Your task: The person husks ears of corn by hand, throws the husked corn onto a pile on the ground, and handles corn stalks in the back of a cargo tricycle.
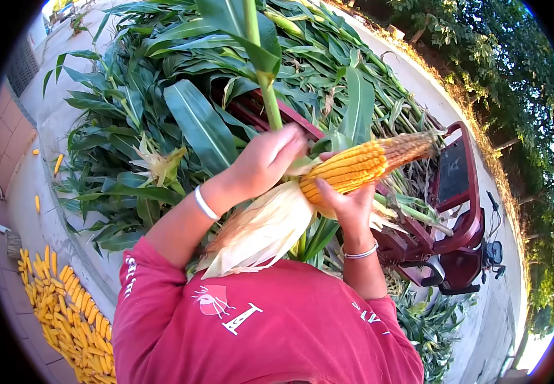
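An ear of corn (347, 169) with yellow kernels and a brown, bare tip points up and right. Its pale husk (270, 224) is peeled back and hangs down to the left. My right hand (350, 208) is closed around the ear, thumb across the kernels. Beside the base of the ear, my left hand (267, 160) closes on the green corn stalk (267, 96), its fingers slightly blurred and partly hidden. Long green leaves (201, 125) spread from the stalk.
A heap of cut corn stalks (328, 48) lies ahead, around and over a red-framed cart (453, 173) with handlebars (493, 256). Husked cobs (75, 320) are piled on the ground at lower left, with a few loose ones nearby. Trees (514, 83) line the right.
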`<state>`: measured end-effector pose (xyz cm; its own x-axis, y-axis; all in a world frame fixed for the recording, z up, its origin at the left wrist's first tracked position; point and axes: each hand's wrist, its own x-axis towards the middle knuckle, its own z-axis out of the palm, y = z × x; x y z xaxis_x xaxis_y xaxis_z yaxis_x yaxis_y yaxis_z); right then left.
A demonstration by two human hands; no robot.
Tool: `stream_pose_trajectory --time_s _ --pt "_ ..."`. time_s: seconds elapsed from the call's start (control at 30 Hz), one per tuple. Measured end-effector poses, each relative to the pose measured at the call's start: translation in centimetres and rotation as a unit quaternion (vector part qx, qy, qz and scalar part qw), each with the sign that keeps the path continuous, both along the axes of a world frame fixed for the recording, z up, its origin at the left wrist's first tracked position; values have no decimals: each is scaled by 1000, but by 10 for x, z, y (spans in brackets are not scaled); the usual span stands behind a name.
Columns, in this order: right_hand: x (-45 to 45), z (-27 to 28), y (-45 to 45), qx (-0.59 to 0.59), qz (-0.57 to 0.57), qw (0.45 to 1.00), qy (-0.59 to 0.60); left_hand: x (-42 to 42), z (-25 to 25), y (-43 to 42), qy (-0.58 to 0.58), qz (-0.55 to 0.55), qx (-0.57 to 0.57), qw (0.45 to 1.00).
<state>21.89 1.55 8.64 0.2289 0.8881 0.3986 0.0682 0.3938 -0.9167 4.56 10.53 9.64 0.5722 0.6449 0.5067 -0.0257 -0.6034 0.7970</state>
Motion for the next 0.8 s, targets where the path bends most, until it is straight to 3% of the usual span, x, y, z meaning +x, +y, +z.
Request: stream_pose_trajectory --time_s 0.07,0.1,0.37,0.43,0.5,0.53,0.57,0.6,0.63,0.67,0.73,0.8 --pt "8 4 -6 12 0 1000 -13 -12 -92 6 267 -15 4 963" --pt "11 0 -5 37 7 998 -57 -12 -97 -12 271 -15 4 962" --pt "-14 -7 5 6 57 996 -62 -13 -112 -47 130 -107 -218 961" --pt "-13 -4 6 -11 69 998 0 -19 -111 -50 59 -146 -353 922" --pt "-14 -4 8 -11 66 998 4 -28 -101 -50 -43 -171 -521 835" --pt "-14 -4 10 -14 65 998 6 -33 -96 -47 -80 -167 -576 796" --pt "-12 -8 12 -11 58 998 -17 -41 -92 -39 -90 -159 -585 790" --pt "-11 -10 15 -7 52 999 -13 -49 -88 -30 -70 -150 -551 818" --pt "-9 -11 18 -15 44 998 -38 -74 -81 -5 41 -157 -364 917" --pt "-8 -14 20 -29 39 997 -65 -99 -74 19 131 -123 -156 971" --pt "-7 -26 27 -7 26 997 -71 -94 -31 20 100 87 -129 983" --pt "-9 -33 32 -3 30 997 -65 -73 32 6 91 62 -57 992"
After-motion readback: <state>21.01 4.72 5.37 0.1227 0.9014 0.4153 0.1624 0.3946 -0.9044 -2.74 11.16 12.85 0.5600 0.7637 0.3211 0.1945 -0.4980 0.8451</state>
